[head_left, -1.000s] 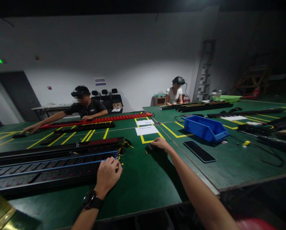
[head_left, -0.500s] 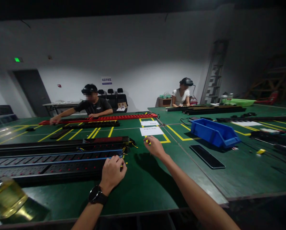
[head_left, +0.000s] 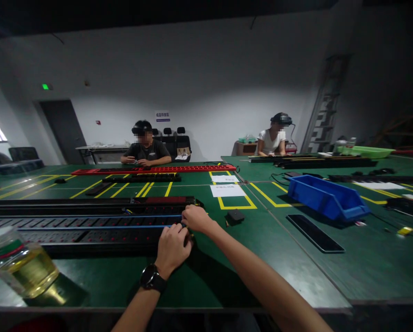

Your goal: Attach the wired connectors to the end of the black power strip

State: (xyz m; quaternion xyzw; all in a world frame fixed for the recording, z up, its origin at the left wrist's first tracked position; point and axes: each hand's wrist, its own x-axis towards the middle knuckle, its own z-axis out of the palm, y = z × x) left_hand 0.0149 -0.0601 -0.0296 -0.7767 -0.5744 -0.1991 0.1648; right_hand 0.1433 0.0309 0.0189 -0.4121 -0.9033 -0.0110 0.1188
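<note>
Long black strips with blue edges and red dots [head_left: 106, 233] lie on the green table [head_left: 234, 272], reaching from the left edge to the middle. My left hand [head_left: 174, 242], below a black watch, rests on the strips' right end with its fingers curled. My right hand [head_left: 197, 217] touches the same end just above it, fingers bent together. What lies between the fingertips is too small and covered to name. A small black block [head_left: 234, 216] sits to the right of my right hand.
A bottle of yellow liquid [head_left: 30, 267] stands front left. A blue bin [head_left: 326, 198] and a dark phone [head_left: 315, 234] lie to the right. Beyond are white papers [head_left: 227, 190], a red rail [head_left: 158, 169] and two people across the table.
My right hand has moved left and down to the strips' end, beside my left hand. The black block now shows where the right hand was. The left person's outstretched arm has drawn in.
</note>
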